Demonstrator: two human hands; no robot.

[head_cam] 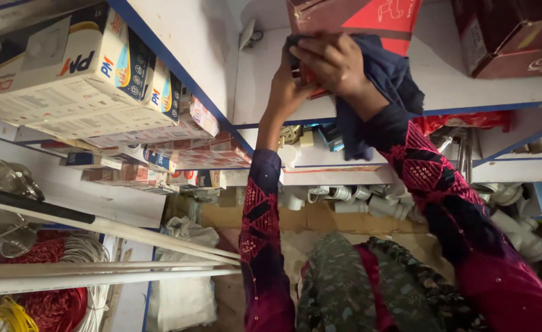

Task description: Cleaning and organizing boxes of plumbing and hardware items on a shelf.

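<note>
Both my arms reach up to a high white shelf [320,114] with a blue front edge. My right hand [332,61] presses a dark blue cloth [384,86] against the lower front of a red and brown cardboard box [357,18] standing on that shelf. The cloth hangs down over my right wrist. My left hand [286,92] is just below and left of the right one, its fingers closed on the box's bottom corner. Both sleeves are magenta with dark patterned panels.
Stacked white cartons [92,74] fill the shelves at left. A dark red box [517,43] stands on the shelf at right. White pipe fittings [369,200] lie on lower shelves. White pipes [98,270], red wire coils [55,304] and a yellow coil [6,316] sit at lower left.
</note>
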